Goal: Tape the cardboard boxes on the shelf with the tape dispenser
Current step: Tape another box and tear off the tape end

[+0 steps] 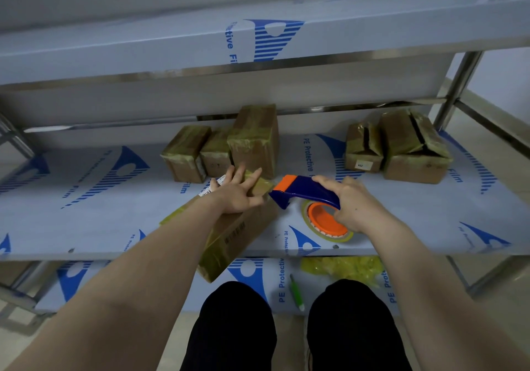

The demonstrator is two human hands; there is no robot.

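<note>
Middle shelf (86,198) of a steel rack, covered in blue-printed protective film; lower shelf (258,270) beneath, same film. At the middle shelf's front edge, left of centre: cardboard box (229,236), tilted, overhanging the edge, wrapped in yellowish tape. Along the back edge: three taped boxes (255,138) at the middle, two more boxes (413,147) toward the back right corner, dark gaps along their top seams. Just right of the front box, near the front edge: tape dispenser (304,193), blue and orange, nose at the box's far right corner. Left hand (238,193) flat on the box top, fingers straight and spread. Right hand (352,204) curled round the dispenser's handle, gripping it. On the lower shelf: crumpled yellow wad (344,267), green tool (296,292).
</note>
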